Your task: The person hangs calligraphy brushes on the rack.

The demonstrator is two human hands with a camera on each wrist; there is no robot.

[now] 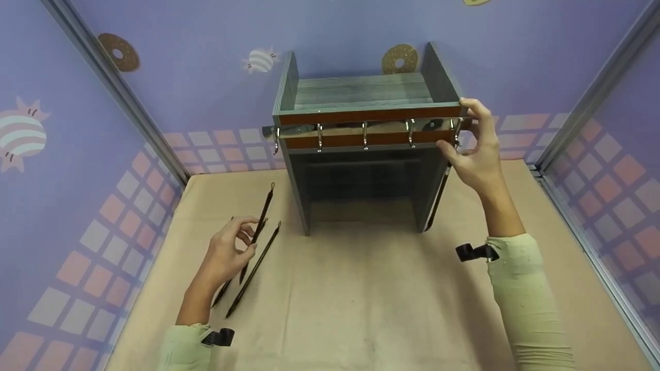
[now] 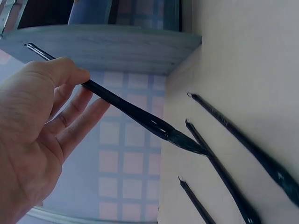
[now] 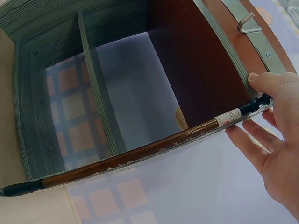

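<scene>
A black brush [image 2: 126,108] is pinched by the left hand [image 1: 229,250] between thumb and fingers, with its tip resting on the table [image 1: 361,299] and its handle raised toward the rack's left side. The grip is seen more closely in the left wrist view, where the handle passes under the thumb [image 2: 56,72]. Three more dark brushes are laid on the table just beside that hand; one of them [image 1: 252,270] lies alongside the held one.

A brown brush [image 3: 140,154] is held by the right hand [image 1: 477,152] at its top end, close to the rightmost hook [image 1: 457,133] of the rack [image 1: 361,98]. The fingers are curled around that end, near a white label. The brush hangs down along the rack's right side, with its dark tip low near the table.

The grey wooden rack is stood at the back of the table, against the purple wall [image 1: 206,62]. A metal rail with five hooks is fixed across its brown front board. An open shelf is seen below the rail.
</scene>
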